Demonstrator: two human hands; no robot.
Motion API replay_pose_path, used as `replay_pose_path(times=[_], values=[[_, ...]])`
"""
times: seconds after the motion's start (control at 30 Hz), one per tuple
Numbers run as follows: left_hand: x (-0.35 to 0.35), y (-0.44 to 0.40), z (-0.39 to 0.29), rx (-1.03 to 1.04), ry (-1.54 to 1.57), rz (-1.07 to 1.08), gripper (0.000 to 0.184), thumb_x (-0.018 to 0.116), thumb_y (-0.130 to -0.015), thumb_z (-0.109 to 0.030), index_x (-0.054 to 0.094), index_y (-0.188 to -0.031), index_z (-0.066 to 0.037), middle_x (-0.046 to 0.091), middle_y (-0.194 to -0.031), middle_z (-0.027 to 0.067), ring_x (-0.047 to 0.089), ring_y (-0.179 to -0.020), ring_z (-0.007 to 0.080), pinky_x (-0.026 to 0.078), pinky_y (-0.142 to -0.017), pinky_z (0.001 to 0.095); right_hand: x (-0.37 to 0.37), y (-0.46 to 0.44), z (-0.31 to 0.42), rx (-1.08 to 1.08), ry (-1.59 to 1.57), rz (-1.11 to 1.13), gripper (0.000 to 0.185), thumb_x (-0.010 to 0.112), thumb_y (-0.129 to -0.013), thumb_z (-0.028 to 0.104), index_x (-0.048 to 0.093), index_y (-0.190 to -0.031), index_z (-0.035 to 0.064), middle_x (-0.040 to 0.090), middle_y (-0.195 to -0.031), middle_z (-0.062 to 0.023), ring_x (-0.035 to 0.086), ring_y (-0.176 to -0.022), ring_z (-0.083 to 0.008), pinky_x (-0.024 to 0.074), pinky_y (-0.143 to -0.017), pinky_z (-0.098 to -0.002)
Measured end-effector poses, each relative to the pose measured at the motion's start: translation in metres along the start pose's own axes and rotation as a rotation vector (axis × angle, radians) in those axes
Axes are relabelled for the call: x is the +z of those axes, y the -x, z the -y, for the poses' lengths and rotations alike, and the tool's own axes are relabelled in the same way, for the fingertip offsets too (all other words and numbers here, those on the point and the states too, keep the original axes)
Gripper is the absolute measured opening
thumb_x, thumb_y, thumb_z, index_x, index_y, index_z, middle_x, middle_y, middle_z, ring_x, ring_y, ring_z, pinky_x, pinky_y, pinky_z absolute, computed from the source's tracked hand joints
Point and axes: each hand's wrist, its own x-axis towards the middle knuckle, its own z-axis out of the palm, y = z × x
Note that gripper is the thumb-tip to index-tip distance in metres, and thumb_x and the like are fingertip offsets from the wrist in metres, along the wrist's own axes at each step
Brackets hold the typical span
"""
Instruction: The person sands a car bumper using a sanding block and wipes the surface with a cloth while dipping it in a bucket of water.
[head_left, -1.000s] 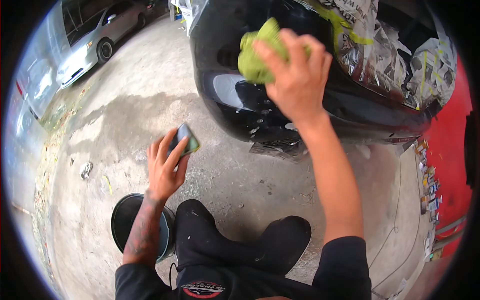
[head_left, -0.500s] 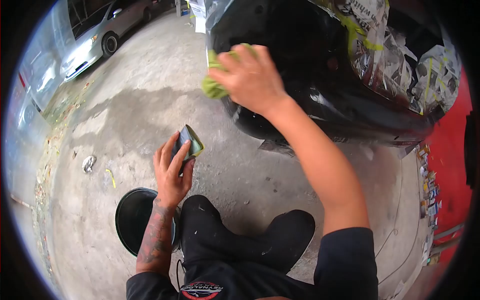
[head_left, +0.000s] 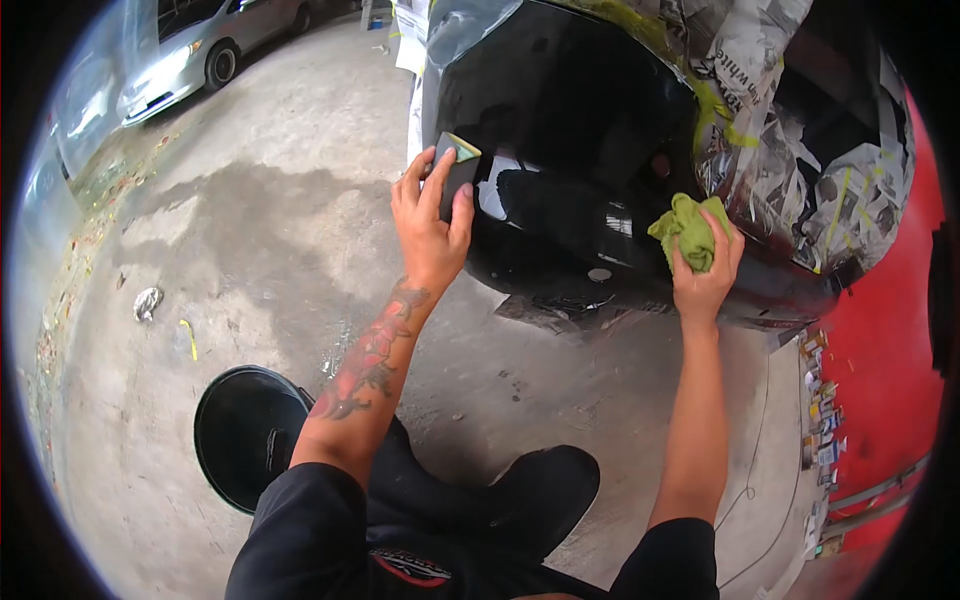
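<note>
My left hand (head_left: 430,225) grips a sanding block (head_left: 459,172), a dark grey sheet folded around a greenish core, against or just in front of the left end of the glossy black car bumper (head_left: 560,110). Whether the block touches the surface I cannot tell. Crumpled in my right hand (head_left: 710,275) is a green cloth (head_left: 690,232), held near the bumper's lower right part. Wet-looking reflections and a pale round spot (head_left: 599,275) show on the bumper between my hands.
Newspaper (head_left: 765,75) and yellow-green tape mask the bumper's upper right side. A black bucket (head_left: 205,440) stands on the concrete floor by my left knee. Small cans and boxes (head_left: 822,420) line the red wall at right. A silver car (head_left: 195,60) is parked at the far left.
My left hand has risen from over the floor to the bumper with the sanding block. My right hand has swung right and down across the bumper with the cloth.
</note>
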Motion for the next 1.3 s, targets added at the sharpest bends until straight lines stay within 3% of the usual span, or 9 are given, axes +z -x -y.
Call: replay_pose_path(times=[0.2,0.43,0.53,0.57,0.7,0.83,1.2,1.3], values=[[0.023,-0.083,0.006,0.200,0.017,-0.170,0.048,0.074,-0.095,-0.013,0.067,-0.142,-0.013,0.058,-0.145,0.0172,0.054,-0.127,0.0381,0.041,-0.110,0.0489,0.004,0.002,-0.001,-0.002,-0.042,0.001,0.065,0.083,-0.068,0.001,0.069,-0.131,0.0075,0.061,-0.127,-0.0188,0.058,-0.119,-0.0393,0.0464,-0.106,-0.0466],[-0.007,-0.063,0.023,0.324,-0.110,0.030,0.048,0.072,-0.095,-0.008,0.067,-0.143,-0.011,0.057,-0.146,0.0165,0.054,-0.127,0.0364,0.043,-0.110,0.0474,0.006,-0.007,-0.005,-0.009,-0.054,0.066,0.068,0.082,-0.064,0.001,0.069,-0.130,0.0069,0.061,-0.125,-0.0192,0.058,-0.116,-0.0404,0.0468,-0.104,-0.0470],[0.001,-0.086,0.005,0.386,-0.147,-0.065,0.047,0.072,-0.096,-0.009,0.068,-0.142,-0.013,0.057,-0.146,0.0167,0.054,-0.126,0.0360,0.043,-0.109,0.0476,0.006,-0.005,-0.005,0.019,-0.058,0.058,0.068,0.082,-0.064,0.002,0.068,-0.131,0.0069,0.062,-0.125,-0.0190,0.058,-0.116,-0.0402,0.0469,-0.104,-0.0469],[0.006,-0.099,-0.001,0.399,-0.093,-0.093,0.049,0.077,-0.091,-0.014,0.068,-0.139,-0.018,0.057,-0.144,0.0146,0.054,-0.125,0.0370,0.040,-0.108,0.0492,0.006,-0.005,-0.005,0.023,-0.062,0.052,0.067,0.082,-0.065,0.002,0.068,-0.131,0.0069,0.062,-0.125,-0.0190,0.058,-0.116,-0.0400,0.0469,-0.104,-0.0469],[0.020,-0.142,-0.033,0.508,-0.091,-0.219,0.048,0.078,-0.092,-0.014,0.069,-0.139,-0.013,0.058,-0.144,0.0129,0.055,-0.121,0.0348,0.042,-0.108,0.0452,0.006,-0.004,-0.004,0.047,-0.072,0.041,0.064,0.081,-0.068,0.003,0.068,-0.131,0.0070,0.062,-0.125,-0.0190,0.058,-0.117,-0.0399,0.0470,-0.104,-0.0468],[0.012,-0.117,-0.026,0.544,-0.107,-0.133,0.049,0.079,-0.091,-0.013,0.070,-0.139,-0.013,0.059,-0.144,0.0132,0.055,-0.119,0.0349,0.044,-0.105,0.0451,0.006,-0.003,-0.003,0.089,-0.093,0.043,0.062,0.081,-0.071,0.003,0.068,-0.131,0.0072,0.062,-0.125,-0.0187,0.059,-0.118,-0.0396,0.0471,-0.104,-0.0466],[0.026,-0.136,-0.048,0.477,-0.072,-0.234,0.047,0.079,-0.092,-0.016,0.069,-0.137,-0.013,0.056,-0.141,0.0186,0.054,-0.124,0.0376,0.045,-0.106,0.0475,0.005,-0.003,-0.001,0.120,-0.114,0.041,0.059,0.083,-0.074,0.004,0.068,-0.131,0.0059,0.062,-0.125,-0.0177,0.059,-0.117,-0.0386,0.0473,-0.103,-0.0456],[0.040,-0.136,-0.063,0.358,0.028,-0.320,0.045,0.081,-0.090,-0.017,0.070,-0.133,-0.011,0.056,-0.137,0.0199,0.053,-0.125,0.0386,0.045,-0.106,0.0477,0.003,-0.004,0.002,0.110,-0.072,0.053,0.050,0.078,-0.082,0.003,0.066,-0.130,0.0002,0.063,-0.123,-0.0172,0.063,-0.116,-0.0342,0.0478,-0.104,-0.0410]])
